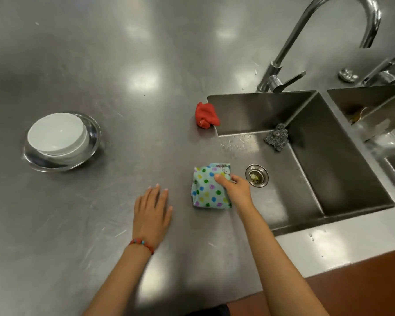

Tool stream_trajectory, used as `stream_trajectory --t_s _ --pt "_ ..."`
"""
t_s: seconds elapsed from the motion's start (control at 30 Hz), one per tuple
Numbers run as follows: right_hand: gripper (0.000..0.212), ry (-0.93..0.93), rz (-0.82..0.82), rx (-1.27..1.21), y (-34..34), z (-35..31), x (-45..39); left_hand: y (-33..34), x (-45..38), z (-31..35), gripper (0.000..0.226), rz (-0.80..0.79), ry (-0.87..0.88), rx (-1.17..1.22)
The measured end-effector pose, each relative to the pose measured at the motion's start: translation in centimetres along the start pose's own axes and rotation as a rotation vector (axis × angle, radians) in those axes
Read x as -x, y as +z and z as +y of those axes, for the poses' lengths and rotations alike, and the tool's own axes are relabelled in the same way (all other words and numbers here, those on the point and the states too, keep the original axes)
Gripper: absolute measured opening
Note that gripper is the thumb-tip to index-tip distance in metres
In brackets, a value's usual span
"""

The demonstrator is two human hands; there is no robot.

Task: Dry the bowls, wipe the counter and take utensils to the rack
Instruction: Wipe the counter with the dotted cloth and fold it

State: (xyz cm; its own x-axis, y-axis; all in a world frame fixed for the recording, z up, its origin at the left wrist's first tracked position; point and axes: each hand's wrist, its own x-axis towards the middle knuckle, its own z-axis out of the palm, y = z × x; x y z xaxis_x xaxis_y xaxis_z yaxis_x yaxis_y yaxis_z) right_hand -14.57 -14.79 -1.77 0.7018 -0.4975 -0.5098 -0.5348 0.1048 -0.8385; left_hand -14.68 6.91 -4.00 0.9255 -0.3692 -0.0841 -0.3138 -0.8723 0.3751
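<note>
Here the right hand pinches a folded, dotted cloth on brushed steel counter.

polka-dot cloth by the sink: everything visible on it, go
The polka-dot cloth is a light blue fabric with green, yellow, purple and pink dots and a small printed figure near its far corner. It is folded into a compact, puffy square lying flat on the steel counter, at the near left edge of the sink. The right hand grips its right side, thumb on top. The left hand lies flat beside it, apart.
</note>
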Motion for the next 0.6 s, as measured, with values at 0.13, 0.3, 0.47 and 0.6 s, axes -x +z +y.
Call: stream_trajectory --t_s 0.13,0.3,0.47,0.6 --pt "0.026 -0.077 -0.035 0.242 -0.4 0.5 -1.7 1.0 -0.1 0.4 0.051 -0.009 -0.075 -0.051" --pt "0.048 -0.251 0.087 0.672 -0.4 0.5 -1.8 1.2 0.1 0.9 0.051 0.009 -0.125 -0.058" --pt "0.042 -0.598 0.166 0.972 -0.2 0.6 -0.5 0.3 1.6 1.1 0.053 0.077 -0.221 -0.003" --pt "0.038 -0.800 -0.064 1.006 2.4 0.9 2.2 -0.9 4.7 -0.1 0.051 0.145 -0.318 0.019"
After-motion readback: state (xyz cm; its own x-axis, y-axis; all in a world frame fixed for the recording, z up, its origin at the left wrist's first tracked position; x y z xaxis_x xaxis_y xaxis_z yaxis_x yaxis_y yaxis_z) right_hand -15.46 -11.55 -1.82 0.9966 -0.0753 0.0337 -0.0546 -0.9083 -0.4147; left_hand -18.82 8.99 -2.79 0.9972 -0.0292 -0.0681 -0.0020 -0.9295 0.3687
